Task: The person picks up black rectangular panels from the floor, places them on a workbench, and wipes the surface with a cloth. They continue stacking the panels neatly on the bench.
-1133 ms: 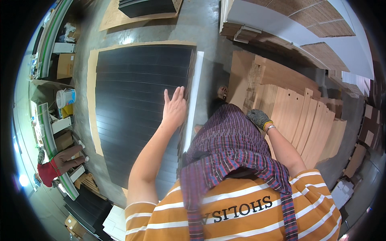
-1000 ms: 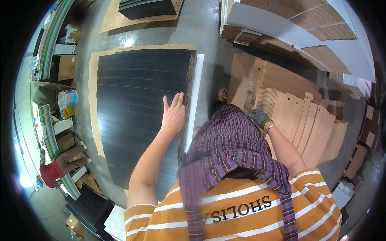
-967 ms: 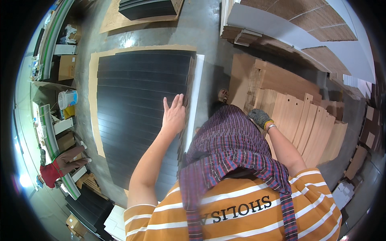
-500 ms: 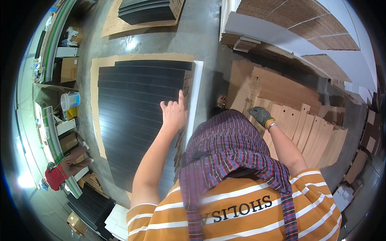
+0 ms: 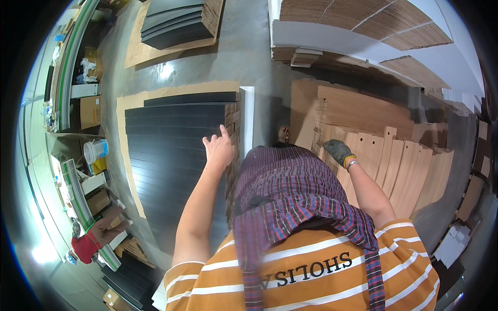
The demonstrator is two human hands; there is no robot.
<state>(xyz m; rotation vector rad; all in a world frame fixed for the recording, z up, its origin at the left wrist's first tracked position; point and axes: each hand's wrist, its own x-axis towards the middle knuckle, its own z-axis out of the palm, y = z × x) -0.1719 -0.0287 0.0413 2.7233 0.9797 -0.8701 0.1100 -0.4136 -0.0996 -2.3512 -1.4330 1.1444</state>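
My bare left hand (image 5: 219, 149) is over the right part of a wide stack of black panels (image 5: 171, 140), near their layered brown ends. Its index finger and thumb stretch out, the other fingers are curled in, and nothing is in it. Whether the fingertip touches the top panel I cannot tell. A dark grey work glove with a yellow cuff covers my right hand (image 5: 339, 152). That hand is bent over the left ends of light wooden boards (image 5: 371, 160), some with round holes. Its fingers point down and are mostly hidden by the glove's back.
A white strip (image 5: 248, 116) runs beside the black stack, which lies on a brown sheet. Another stack of black panels (image 5: 174, 23) stands farther off. White panels (image 5: 332, 36) are piled at the far right. A person in a red top (image 5: 84, 246) is at the far left, near a bucket (image 5: 95, 151).
The view has shifted, so the stacks and the person at left sit elsewhere in the picture. My left hand has moved slightly left and nearer to me. My right hand stays over the wooden boards.
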